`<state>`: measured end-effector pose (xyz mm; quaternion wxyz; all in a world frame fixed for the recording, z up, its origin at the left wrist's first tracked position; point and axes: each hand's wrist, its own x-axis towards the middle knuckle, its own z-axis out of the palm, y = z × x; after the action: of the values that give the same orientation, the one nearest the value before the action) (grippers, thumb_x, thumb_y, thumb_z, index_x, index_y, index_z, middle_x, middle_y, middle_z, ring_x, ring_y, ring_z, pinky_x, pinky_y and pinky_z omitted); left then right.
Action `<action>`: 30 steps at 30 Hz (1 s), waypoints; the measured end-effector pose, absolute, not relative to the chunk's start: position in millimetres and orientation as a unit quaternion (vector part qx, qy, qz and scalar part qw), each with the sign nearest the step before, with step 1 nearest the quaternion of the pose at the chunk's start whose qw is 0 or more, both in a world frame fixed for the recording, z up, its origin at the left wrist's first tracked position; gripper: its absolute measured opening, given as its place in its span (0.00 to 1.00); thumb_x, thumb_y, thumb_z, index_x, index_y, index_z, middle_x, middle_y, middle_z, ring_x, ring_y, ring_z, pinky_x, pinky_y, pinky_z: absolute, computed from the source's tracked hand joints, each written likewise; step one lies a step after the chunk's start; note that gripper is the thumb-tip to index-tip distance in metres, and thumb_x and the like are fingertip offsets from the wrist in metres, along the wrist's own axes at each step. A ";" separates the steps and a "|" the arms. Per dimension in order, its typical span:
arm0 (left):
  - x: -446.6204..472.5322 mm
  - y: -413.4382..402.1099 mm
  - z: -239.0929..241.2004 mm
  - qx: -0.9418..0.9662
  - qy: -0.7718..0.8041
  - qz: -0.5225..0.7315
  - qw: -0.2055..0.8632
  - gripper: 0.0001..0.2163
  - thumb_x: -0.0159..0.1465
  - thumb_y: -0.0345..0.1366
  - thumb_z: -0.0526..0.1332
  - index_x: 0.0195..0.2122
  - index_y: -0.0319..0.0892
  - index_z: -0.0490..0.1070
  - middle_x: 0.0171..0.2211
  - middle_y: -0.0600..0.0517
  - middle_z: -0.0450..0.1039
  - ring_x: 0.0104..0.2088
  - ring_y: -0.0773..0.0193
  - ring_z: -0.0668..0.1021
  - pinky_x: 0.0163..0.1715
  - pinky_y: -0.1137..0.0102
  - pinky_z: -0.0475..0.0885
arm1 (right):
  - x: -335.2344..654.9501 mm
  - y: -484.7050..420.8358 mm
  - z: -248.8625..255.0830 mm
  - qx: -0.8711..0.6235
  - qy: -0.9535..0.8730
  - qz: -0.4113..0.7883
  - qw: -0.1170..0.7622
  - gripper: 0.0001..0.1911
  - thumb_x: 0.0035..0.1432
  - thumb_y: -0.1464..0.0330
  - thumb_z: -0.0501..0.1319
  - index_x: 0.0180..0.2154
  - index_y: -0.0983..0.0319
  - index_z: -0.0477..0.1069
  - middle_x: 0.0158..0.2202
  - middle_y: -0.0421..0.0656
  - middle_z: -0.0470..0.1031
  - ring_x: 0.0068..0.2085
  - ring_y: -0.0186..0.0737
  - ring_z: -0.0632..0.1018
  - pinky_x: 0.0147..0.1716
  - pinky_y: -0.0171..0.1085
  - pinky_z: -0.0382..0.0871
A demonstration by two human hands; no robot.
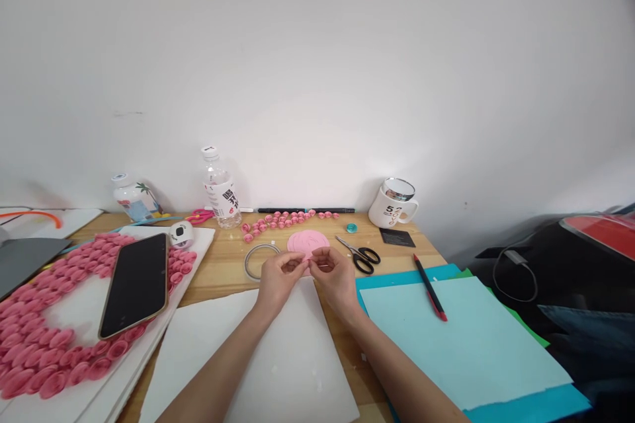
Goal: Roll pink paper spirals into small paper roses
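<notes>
My left hand [282, 281] and my right hand [335, 277] meet above the far end of a white sheet [258, 350]. Thumb and fingers of both are pinched together on a small piece of pink paper [308, 264], mostly hidden by the fingertips. Just behind them lie pink paper circles [310, 241], overlapping in a loose pile. A roll of tape [247, 264] rests left of the hands, partly covered by my left hand. To the right are black-handled scissors [364, 259], blades slightly apart. Rolled pink paper roses [282, 219] sit in rows farther back.
At left, a phone [136, 284] lies on a ring of pink paper roses [54, 344]. A plastic bottle [221, 192] and a white mug [394, 203] stand by the wall. A pen [429, 287] lies on light blue paper [461, 344] at right.
</notes>
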<state>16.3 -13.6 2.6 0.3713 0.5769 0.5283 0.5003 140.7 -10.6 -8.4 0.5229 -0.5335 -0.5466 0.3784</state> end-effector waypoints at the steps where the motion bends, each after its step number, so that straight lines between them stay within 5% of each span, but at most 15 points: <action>1: 16.9 -14.0 2.7 0.581 0.526 0.504 0.361 0.08 0.50 0.37 0.63 0.27 0.39 0.76 0.29 0.48 0.77 0.29 0.62 0.77 0.31 0.71 0.73 | 140.7 -10.9 -8.3 -0.536 -0.545 0.377 0.524 0.08 0.45 0.67 0.61 0.30 0.63 0.69 0.27 0.45 0.75 0.29 0.40 0.76 0.31 0.39 0.71; 9: 17.6 -17.9 6.5 0.637 0.501 0.508 0.291 0.06 0.53 0.31 0.60 0.28 0.42 0.76 0.30 0.50 0.77 0.29 0.64 0.77 0.30 0.72 0.73 | 138.1 -13.8 -9.4 -0.514 -0.560 0.382 0.526 0.06 0.47 0.67 0.60 0.27 0.64 0.73 0.27 0.44 0.76 0.29 0.39 0.76 0.32 0.37 0.71; 21: -3.1 -9.9 18.5 0.565 0.536 0.511 0.365 0.07 0.49 0.37 0.64 0.28 0.41 0.78 0.25 0.50 0.78 0.26 0.62 0.77 0.29 0.70 0.73 | 136.2 -9.2 -17.6 -0.464 -0.589 0.417 0.514 0.09 0.53 0.66 0.56 0.35 0.62 0.71 0.32 0.44 0.76 0.31 0.38 0.76 0.32 0.37 0.71; 27: -26.2 1.3 17.2 0.497 0.604 0.554 0.285 0.10 0.50 0.39 0.63 0.30 0.40 0.77 0.27 0.50 0.78 0.27 0.61 0.77 0.29 0.70 0.72 | 126.4 -10.9 -27.3 -0.346 -0.829 0.215 0.383 0.17 0.57 0.76 0.48 0.44 0.58 0.69 0.51 0.45 0.68 0.48 0.41 0.69 0.46 0.43 0.65; 30: -27.3 2.6 7.5 0.582 0.630 0.493 0.148 0.06 0.53 0.36 0.60 0.28 0.43 0.77 0.28 0.51 0.78 0.27 0.62 0.77 0.29 0.71 0.70 | 119.2 -11.2 -28.5 -0.329 -0.882 0.147 0.304 0.22 0.58 0.78 0.47 0.52 0.57 0.62 0.56 0.45 0.63 0.47 0.43 0.67 0.43 0.43 0.66</action>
<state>-27.3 2.6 7.5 0.1484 0.5816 0.6298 0.4931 119.2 -11.2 -28.5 0.3039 -0.3291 -0.8818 0.1475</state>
